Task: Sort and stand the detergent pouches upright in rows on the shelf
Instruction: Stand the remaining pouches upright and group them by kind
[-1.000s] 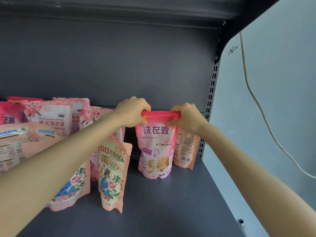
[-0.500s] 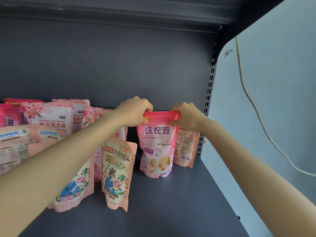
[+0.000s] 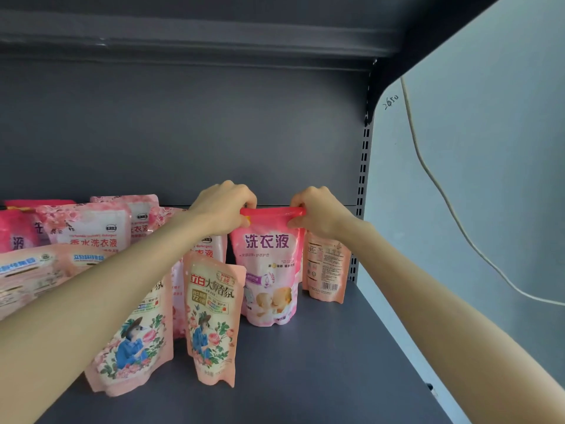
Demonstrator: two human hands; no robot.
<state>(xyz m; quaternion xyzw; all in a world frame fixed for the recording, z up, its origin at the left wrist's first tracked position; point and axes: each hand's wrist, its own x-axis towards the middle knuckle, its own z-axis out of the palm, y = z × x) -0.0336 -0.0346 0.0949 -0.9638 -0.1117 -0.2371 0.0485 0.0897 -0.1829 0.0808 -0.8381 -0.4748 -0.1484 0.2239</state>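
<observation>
A pink detergent pouch (image 3: pixel 270 270) with purple lettering stands upright on the dark grey shelf (image 3: pixel 321 362), towards the back right. My left hand (image 3: pixel 224 208) pinches its red top edge at the left corner, and my right hand (image 3: pixel 318 211) pinches the right corner. Behind it to the right stands a peach pouch (image 3: pixel 327 270) with its back label facing me. In front at the left stand two peach floral pouches (image 3: pixel 214 319), the left one (image 3: pixel 134 344) partly hidden by my forearm.
Several more pink pouches (image 3: pixel 88 228) crowd the shelf's left side, one lying tilted (image 3: pixel 30 273). The slotted upright (image 3: pixel 362 185) and a pale wall with a cable (image 3: pixel 443 191) bound the shelf at the right. Another shelf (image 3: pixel 195 35) hangs overhead.
Both hands keep their pinch on the pouch's top edge. The pouch has shifted very slightly; the view has drifted a little.
</observation>
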